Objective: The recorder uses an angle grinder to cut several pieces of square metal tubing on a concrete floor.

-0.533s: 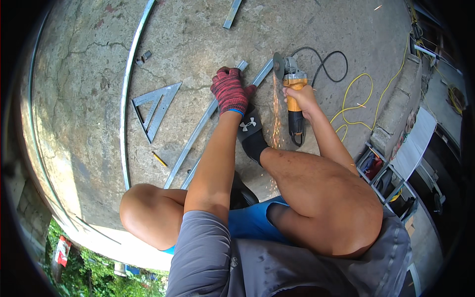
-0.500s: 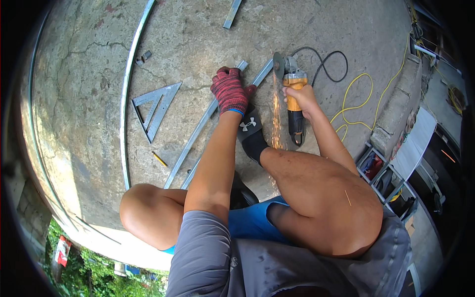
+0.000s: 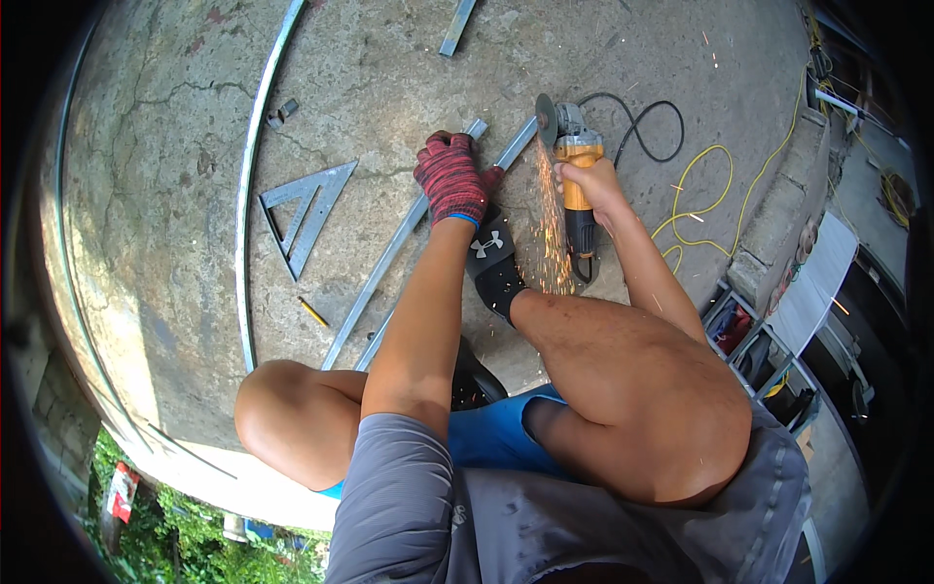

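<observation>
My left hand [image 3: 451, 180], in a red and black knit glove, is closed over a long galvanized metal bar [image 3: 385, 265] on the concrete. Its thumb side rests against a second metal bar [image 3: 517, 144] lying alongside. Bare, my right hand [image 3: 593, 187] grips a yellow and black angle grinder [image 3: 580, 151]. The grinder's disc [image 3: 547, 121] meets the far end of the second bar, and orange sparks [image 3: 553, 229] stream back toward my right leg. The fingers' undersides are hidden in both hands. My foot in a black strapped sandal [image 3: 491, 251] is beside the bars, just behind the glove.
To the left lie a triangular metal square [image 3: 317, 209], a yellow pencil [image 3: 312, 311] and a long curved-looking metal bar [image 3: 251, 175]. Another bar piece [image 3: 455, 29] is at the top. A black cord [image 3: 637, 125] and a yellow cable [image 3: 718, 209] loop at right, near a divided tool rack [image 3: 744, 336].
The grinder has shifted very slightly, its disc still at the bar's end. Sparks now spread wider, scattering over the sandal and the floor. My left hand stays in place.
</observation>
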Demonstrator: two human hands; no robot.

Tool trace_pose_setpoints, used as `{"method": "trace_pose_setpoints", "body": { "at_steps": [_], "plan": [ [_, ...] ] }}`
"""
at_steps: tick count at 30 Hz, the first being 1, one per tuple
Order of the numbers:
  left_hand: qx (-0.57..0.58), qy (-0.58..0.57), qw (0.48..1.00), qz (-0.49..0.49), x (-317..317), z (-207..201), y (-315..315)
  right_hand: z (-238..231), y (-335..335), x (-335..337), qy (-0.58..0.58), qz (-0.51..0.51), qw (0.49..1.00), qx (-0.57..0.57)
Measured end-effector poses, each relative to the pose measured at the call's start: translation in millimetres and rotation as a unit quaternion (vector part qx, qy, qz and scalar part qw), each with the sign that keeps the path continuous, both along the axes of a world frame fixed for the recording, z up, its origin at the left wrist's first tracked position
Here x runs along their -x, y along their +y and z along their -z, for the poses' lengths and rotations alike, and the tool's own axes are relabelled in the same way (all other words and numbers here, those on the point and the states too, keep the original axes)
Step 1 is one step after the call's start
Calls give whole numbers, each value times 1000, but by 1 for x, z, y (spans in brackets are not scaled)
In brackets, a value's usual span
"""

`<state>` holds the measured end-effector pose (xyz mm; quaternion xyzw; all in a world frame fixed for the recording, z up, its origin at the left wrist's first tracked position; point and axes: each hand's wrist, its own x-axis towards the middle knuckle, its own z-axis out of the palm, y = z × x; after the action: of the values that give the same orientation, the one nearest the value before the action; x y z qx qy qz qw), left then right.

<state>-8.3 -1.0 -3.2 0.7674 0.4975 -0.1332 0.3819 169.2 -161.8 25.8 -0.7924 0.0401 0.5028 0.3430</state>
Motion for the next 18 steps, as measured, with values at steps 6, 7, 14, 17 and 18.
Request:
{"method": "trace_pose_setpoints", "body": {
  "at_steps": [6,7,14,17,18],
  "plan": [
    [-9,-4,1000,-2,0,1,-2,-2,-6,5,-5,15,1000,-6],
    [-15,-9,1000,-5,2,3,-3,-3,-5,6,-4,18,1000,-3],
    [2,3,1000,-2,-1,0,-1,1,-14,8,3,23,1000,-16],
    [3,2,1000,0,-1,0,0,2,-16,8,-4,21,1000,-13],
    [-2,2,1000,-3,-1,1,-1,1,-15,9,-7,21,1000,-15]
  ]
}}
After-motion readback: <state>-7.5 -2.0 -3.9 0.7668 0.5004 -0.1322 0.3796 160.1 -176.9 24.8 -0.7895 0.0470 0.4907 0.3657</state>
